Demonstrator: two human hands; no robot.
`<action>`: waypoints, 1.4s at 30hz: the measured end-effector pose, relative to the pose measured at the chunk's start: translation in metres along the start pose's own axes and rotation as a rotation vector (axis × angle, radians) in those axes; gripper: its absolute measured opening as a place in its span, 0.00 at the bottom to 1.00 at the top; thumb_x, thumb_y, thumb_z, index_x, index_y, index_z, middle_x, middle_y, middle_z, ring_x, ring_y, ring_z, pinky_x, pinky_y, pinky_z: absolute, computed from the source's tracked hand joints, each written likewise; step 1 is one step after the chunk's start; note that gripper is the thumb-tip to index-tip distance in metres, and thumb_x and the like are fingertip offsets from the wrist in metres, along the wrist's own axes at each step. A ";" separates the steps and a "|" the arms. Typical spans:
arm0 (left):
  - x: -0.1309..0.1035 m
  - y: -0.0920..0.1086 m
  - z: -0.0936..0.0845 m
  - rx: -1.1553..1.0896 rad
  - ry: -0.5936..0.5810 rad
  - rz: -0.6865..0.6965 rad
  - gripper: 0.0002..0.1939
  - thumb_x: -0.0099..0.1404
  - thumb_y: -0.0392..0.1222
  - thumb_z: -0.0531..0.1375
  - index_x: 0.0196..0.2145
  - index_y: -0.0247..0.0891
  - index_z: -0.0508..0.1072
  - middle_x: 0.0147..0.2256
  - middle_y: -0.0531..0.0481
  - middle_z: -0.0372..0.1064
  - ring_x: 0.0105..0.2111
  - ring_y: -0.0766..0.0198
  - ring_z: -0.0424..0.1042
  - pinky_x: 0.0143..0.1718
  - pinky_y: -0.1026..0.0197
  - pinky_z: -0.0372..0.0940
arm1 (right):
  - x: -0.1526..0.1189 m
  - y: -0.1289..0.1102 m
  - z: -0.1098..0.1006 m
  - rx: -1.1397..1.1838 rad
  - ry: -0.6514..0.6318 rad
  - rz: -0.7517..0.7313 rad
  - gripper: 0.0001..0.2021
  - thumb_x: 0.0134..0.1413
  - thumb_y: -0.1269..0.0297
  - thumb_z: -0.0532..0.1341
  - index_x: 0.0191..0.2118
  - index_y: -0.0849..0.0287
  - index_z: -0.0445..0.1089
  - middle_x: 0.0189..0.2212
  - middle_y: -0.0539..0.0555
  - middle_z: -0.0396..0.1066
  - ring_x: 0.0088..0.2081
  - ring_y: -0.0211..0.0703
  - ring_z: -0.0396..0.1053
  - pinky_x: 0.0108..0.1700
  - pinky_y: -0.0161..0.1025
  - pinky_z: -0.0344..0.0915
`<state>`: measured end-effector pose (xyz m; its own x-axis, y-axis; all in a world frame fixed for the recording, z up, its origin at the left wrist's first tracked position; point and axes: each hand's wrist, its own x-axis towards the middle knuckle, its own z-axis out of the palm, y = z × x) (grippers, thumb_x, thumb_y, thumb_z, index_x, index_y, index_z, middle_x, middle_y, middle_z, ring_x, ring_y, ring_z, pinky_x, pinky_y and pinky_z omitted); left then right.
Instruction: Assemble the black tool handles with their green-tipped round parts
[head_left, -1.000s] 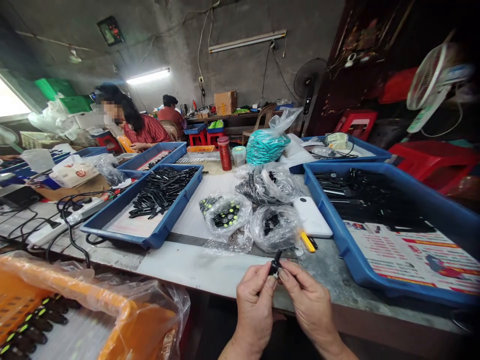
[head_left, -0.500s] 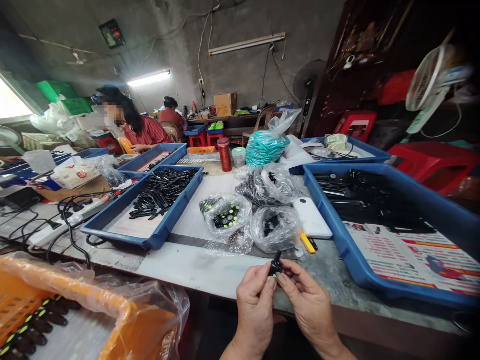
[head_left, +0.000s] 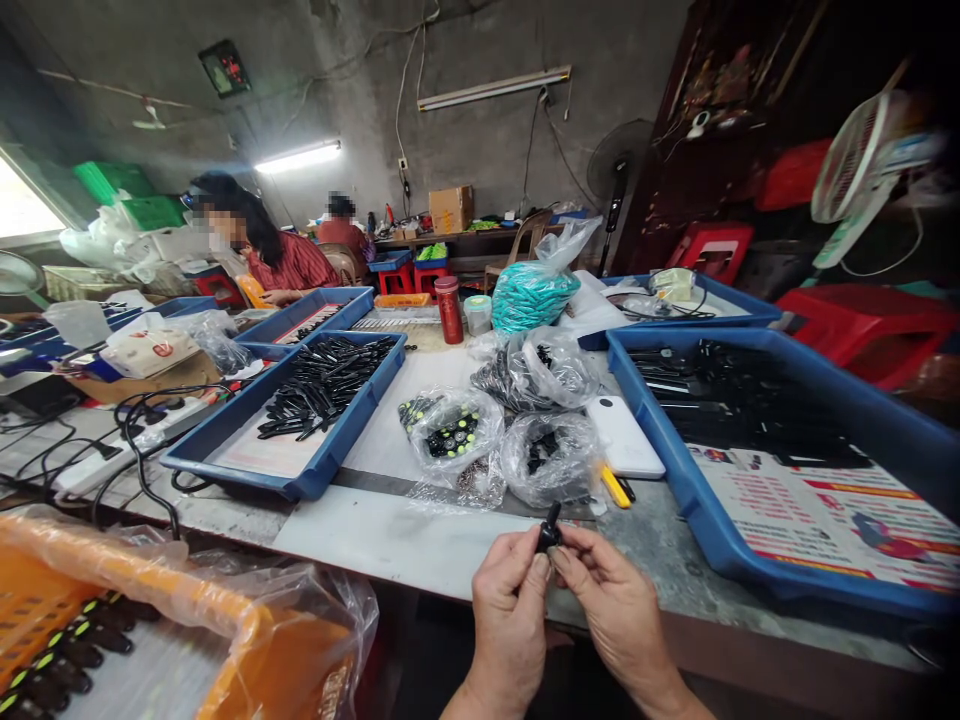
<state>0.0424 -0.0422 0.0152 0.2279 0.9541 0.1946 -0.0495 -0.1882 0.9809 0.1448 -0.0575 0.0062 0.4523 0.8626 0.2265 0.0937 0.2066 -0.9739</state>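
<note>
A small black plastic part (head_left: 550, 532) with a narrow stem pointing up is pinched between both hands, above the table's front edge. My left hand (head_left: 511, 600) is closed on its left side, thumb and forefinger pressed to it. From the right, my right hand (head_left: 611, 600) grips the same part with thumb and fingertips; its lower portion is hidden by the fingers. Just beyond the hands sit a clear bag of small black pieces (head_left: 544, 452) and a clear bag of black pieces with yellow-green centres (head_left: 452, 432).
Blue trays of black parts flank the bags, one at left (head_left: 300, 485), one at right (head_left: 705, 540). A yellow-handled tool (head_left: 616, 487) lies by a white phone-like slab (head_left: 624, 437). An orange basket (head_left: 255, 620) stands lower left. A co-worker (head_left: 292, 262) sits further back.
Both hands stay in nearly the same place, still pinching the black part. The part's stem leans slightly differently and the right fingers have shifted a little.
</note>
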 end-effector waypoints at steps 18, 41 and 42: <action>0.000 -0.001 0.000 -0.030 0.010 -0.012 0.13 0.60 0.42 0.55 0.42 0.39 0.72 0.33 0.46 0.67 0.34 0.61 0.67 0.37 0.61 0.65 | 0.002 0.005 -0.009 -0.096 -0.087 -0.014 0.10 0.46 0.61 0.60 0.33 0.61 0.73 0.24 0.53 0.72 0.25 0.44 0.69 0.27 0.34 0.68; -0.001 0.001 0.002 0.053 0.010 0.118 0.13 0.61 0.39 0.53 0.42 0.37 0.72 0.32 0.45 0.67 0.31 0.63 0.67 0.34 0.64 0.65 | 0.001 -0.001 -0.001 0.053 -0.037 0.039 0.11 0.43 0.57 0.62 0.28 0.61 0.72 0.15 0.48 0.64 0.15 0.37 0.60 0.16 0.30 0.60; -0.001 0.000 0.003 0.059 0.016 0.134 0.13 0.61 0.39 0.53 0.42 0.36 0.72 0.33 0.45 0.67 0.32 0.63 0.67 0.35 0.63 0.65 | 0.001 -0.002 -0.001 0.015 -0.036 0.025 0.11 0.44 0.56 0.61 0.26 0.60 0.71 0.14 0.48 0.63 0.15 0.37 0.59 0.15 0.30 0.59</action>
<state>0.0447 -0.0437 0.0150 0.2076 0.9229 0.3242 -0.0215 -0.3270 0.9448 0.1459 -0.0577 0.0081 0.4222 0.8836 0.2023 0.0694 0.1911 -0.9791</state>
